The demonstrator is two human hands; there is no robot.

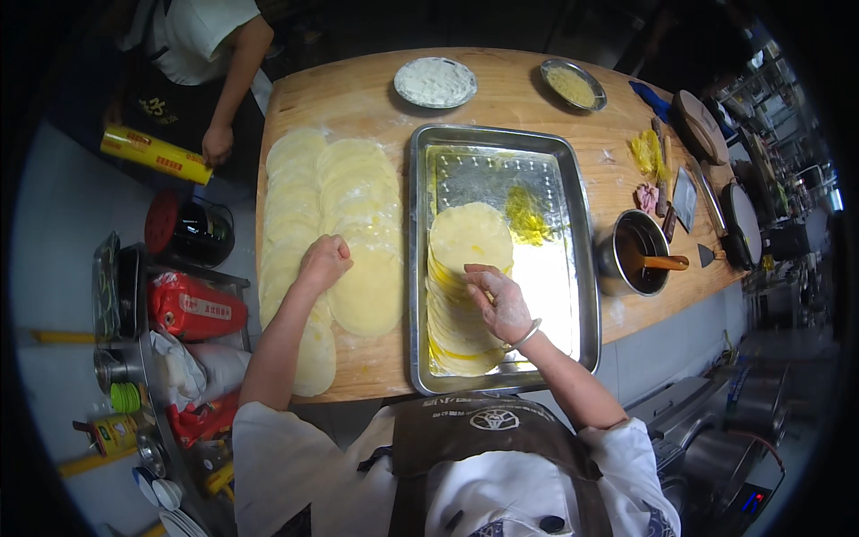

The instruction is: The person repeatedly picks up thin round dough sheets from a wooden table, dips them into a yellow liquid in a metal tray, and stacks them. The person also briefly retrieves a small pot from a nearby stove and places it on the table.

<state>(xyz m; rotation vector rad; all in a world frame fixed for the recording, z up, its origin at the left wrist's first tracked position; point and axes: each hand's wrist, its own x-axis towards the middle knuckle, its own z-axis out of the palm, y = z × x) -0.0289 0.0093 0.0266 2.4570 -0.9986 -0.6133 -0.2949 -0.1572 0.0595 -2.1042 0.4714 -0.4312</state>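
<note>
My left hand (pixel 326 263) is curled into a loose fist over the rows of floured, overlapping dough rounds (pixel 366 288) on the left of the table. Nothing shows sticking out of it. A metal tray (pixel 588 268) lies to the right, holding a long overlapping row of oiled dough rounds (pixel 472 235). My right hand (pixel 500 305), dusted with flour and with a bangle at the wrist, is over that row. Its thumb and fingers are a little apart, with nothing visible between them. A patch of yellow oil (pixel 527 215) shines on the tray bottom.
On the wooden table (pixel 500 74) are a bowl of white flour (pixel 436 82), a bowl of yellowish crumbs (pixel 570 86), a metal pot (pixel 607 268) with a wooden-handled tool (pixel 664 262), and a cleaver (pixel 684 198). At left, a co-worker's hand (pixel 218 143) touches a yellow roll (pixel 158 154).
</note>
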